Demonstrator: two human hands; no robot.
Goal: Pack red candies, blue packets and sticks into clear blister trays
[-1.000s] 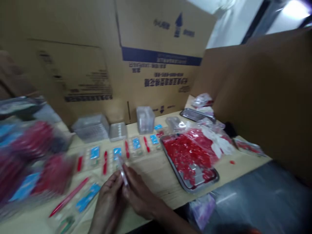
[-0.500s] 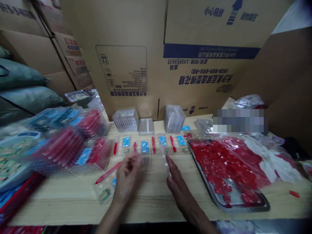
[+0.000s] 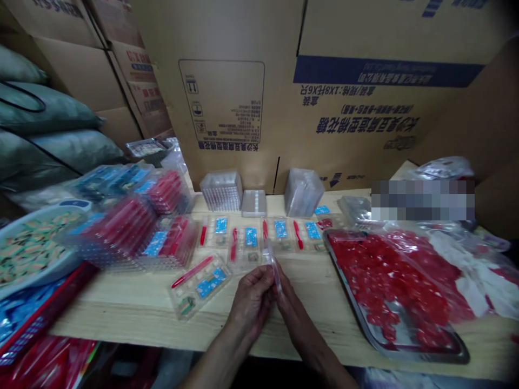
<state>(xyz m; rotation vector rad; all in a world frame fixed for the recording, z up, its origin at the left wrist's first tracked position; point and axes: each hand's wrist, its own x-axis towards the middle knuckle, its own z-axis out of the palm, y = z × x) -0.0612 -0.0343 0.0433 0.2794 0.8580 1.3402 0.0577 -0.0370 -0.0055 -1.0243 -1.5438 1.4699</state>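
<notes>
A thin clear plastic piece, likely a tray or lid (image 3: 272, 266), stands nearly on edge between my two hands. My left hand (image 3: 252, 297) has its fingers closed against the left face of it. Along the other face lies my right hand (image 3: 290, 302), gripping it. To the left of my hands, a clear tray (image 3: 198, 286) lies at a slant, with a red plastic stick (image 3: 192, 272), blue packets (image 3: 211, 283) and a small green-and-tan item (image 3: 186, 306). Beyond my hands runs a row of similar trays (image 3: 247, 248) with red sticks and blue packets.
Stacked filled trays (image 3: 117, 227) and a basin of small striped pieces (image 3: 36, 237) stand left. Clear tray stacks (image 3: 222, 190) sit before a large carton (image 3: 243, 108). At right is a metal tray (image 3: 365, 329) of red packets (image 3: 385, 281). A red basket (image 3: 48, 308) sits front left.
My left hand has moved right, away from the slanted tray, and come together with my right hand at the clear plastic piece. More of the slanted tray shows, including its blue packets.
</notes>
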